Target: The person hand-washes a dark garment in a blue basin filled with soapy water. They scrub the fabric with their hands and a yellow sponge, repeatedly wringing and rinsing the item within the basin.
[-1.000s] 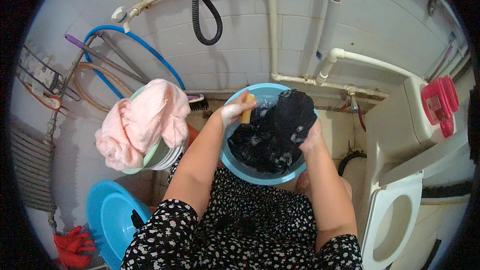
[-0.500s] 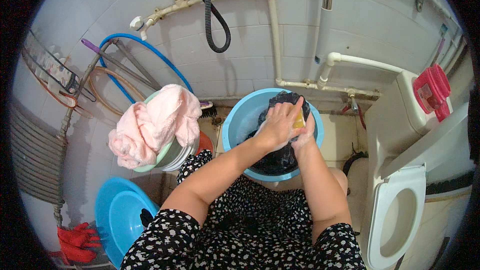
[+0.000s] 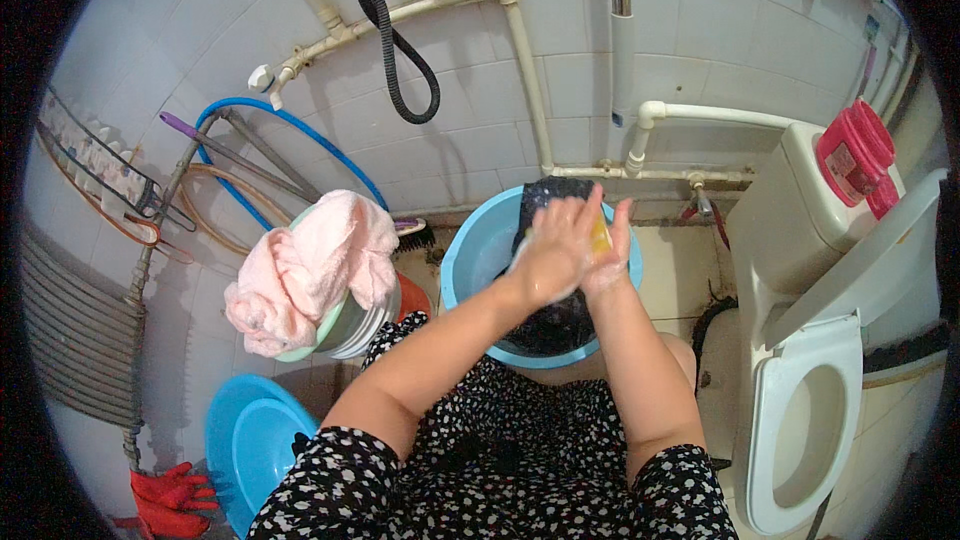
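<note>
A light blue basin [image 3: 462, 258] stands on the floor in front of me with wet black cloth [image 3: 556, 326] in it. Part of the cloth drapes over the basin's far rim. Above it, my two soapy hands come together. My right hand [image 3: 609, 265] holds a yellow bar of soap [image 3: 600, 237] against its palm. My left hand [image 3: 556, 248] lies flat beside the soap, its fingers stretched out and pointing away from me. The hands hide much of the soap and the middle of the cloth.
To the left, a pink towel [image 3: 310, 265] is heaped on a bucket, with a brush [image 3: 415, 233] behind. A blue basin [image 3: 250, 450] and red gloves [image 3: 172, 500] lie nearer. On the right stands a toilet [image 3: 768, 440]; a black hose [image 3: 395, 70] hangs ahead.
The black cloth now stretches up over the basin's far rim, where before it was bunched under my hands. My left fingers have straightened and spread. The view has shifted slightly.
</note>
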Motion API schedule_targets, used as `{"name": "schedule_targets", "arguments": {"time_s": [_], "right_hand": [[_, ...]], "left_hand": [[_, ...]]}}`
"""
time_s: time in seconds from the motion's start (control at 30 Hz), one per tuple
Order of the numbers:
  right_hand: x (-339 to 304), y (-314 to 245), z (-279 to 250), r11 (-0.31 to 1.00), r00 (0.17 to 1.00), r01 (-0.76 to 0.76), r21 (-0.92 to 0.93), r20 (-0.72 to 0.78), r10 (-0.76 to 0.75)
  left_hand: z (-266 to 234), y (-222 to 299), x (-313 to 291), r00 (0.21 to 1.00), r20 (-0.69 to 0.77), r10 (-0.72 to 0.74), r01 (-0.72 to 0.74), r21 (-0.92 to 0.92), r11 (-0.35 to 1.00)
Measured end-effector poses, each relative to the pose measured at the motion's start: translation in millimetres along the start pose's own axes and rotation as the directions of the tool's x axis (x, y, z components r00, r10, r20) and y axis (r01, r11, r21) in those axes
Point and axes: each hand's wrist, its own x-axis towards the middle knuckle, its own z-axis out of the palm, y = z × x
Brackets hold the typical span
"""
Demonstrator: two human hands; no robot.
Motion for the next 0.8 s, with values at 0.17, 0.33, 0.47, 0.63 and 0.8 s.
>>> {"name": "schedule_targets", "arguments": {"time_s": [0.17,0.33,0.47,0.63,0.8], "right_hand": [[0,9,47,0.998,0.909,0.053,0.019,-0.415,-0.04],[5,-16,13,0.986,0.836,0.167,0.026,-0.534,-0.128],[6,-21,45,0.983,0.905,0.18,0.029,-0.397,-0.154],[18,-7,24,0.993,0.928,-0.091,-0.079,-0.369,0.056],[13,2,33,0.998,0.966,-0.065,0.024,-0.251,0.069]], "left_hand": [[-6,-11,31,0.988,-0.126,-0.092,0.105,0.105,0.989],[16,-5,6,0.996,-0.09,0.01,-0.024,-0.153,0.988],[-14,-19,-5,0.923,0.174,-0.344,0.282,-0.913,0.294],[-30,-82,3,0.689,0.478,-0.545,0.185,-0.843,-0.505],[-29,-89,0,0.764,0.094,-0.638,0.29,-0.934,0.209]]}}
